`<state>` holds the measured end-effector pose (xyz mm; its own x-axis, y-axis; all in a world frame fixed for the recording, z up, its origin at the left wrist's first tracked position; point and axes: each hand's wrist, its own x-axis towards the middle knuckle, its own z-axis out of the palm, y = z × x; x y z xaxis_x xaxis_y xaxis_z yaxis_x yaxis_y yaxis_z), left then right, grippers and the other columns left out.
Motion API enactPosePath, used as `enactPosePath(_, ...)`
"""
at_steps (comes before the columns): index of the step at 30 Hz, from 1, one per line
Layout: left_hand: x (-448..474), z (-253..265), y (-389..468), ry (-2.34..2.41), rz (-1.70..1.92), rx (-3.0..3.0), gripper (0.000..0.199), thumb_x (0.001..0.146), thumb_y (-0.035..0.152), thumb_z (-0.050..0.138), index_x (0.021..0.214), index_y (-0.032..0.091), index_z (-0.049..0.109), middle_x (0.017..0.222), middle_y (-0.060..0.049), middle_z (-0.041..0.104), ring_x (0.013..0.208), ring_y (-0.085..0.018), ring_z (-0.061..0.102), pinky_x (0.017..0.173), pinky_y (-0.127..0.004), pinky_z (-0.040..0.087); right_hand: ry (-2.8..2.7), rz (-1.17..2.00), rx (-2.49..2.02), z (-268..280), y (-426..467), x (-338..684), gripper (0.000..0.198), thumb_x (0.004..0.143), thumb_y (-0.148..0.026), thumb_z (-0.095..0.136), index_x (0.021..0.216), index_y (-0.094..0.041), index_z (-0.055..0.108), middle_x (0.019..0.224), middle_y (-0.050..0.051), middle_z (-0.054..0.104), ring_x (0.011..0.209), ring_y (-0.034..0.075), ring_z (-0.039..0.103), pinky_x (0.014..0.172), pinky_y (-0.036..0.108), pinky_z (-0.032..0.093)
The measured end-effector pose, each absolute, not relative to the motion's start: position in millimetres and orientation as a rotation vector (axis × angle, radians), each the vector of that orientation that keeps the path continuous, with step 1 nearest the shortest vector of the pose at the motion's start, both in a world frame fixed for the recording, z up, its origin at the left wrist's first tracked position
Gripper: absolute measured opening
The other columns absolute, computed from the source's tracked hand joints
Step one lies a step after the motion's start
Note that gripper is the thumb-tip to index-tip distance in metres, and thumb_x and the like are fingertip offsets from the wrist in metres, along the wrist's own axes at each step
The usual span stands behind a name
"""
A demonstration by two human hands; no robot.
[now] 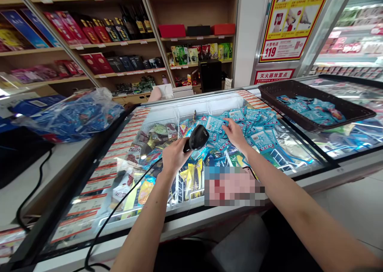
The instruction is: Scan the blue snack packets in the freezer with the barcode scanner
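Observation:
My left hand (174, 157) is wrapped round the handle of a black barcode scanner (199, 137). From the scanner a cable (128, 200) runs down to the lower left. A light-blue packet (214, 124) is pinched at its right edge by my right hand (235, 133), and a pale printed label shows on it. The scanner's head is close to this packet, to its lower left. Behind and right of it, many similar blue packets (263, 138) lie heaped in an open chest freezer (206, 106). Yellow packets (191, 178) stand in a wire compartment nearer me.
A brown basket (302, 116) with more blue packets rests on the freezer at right. On the left counter lies a clear plastic bag (77, 112) of blue packs. Stocked shelves (113, 44) line the back. A blurred patch (235, 186) covers the freezer's front edge.

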<state>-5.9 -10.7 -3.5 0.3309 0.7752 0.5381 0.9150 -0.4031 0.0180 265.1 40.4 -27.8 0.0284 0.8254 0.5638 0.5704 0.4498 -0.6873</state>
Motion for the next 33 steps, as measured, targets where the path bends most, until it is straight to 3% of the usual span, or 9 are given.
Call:
enactPosePath(7,13,13,-5,-1.522,-0.599,-2.311,0.037,0.079,0.043,0.052,0.111,0.025,0.056,0.102,-0.002,0.067,0.088,-0.022,0.062,0.059,-0.027,0.037,-1.648,0.314,-1.19,-25,40,268,0.034,0.087,-0.033,0.043,0.117,-0.02,0.051,0.057,-0.005,0.038,0.051,0.013,0.041,0.054,0.026,0.031)
enactPosePath(33,11,-6,-6,-1.57,-0.62,-2.327,0.037,0.077,0.038,0.056,0.112,0.027,0.056,0.103,-0.001,0.066,0.087,-0.02,0.063,0.061,-0.027,0.039,-1.662,0.309,-1.218,-26,42,267,0.033,0.087,-0.035,0.043,0.116,-0.022,0.052,0.057,-0.005,0.041,0.052,0.013,0.042,0.053,0.026,0.03)
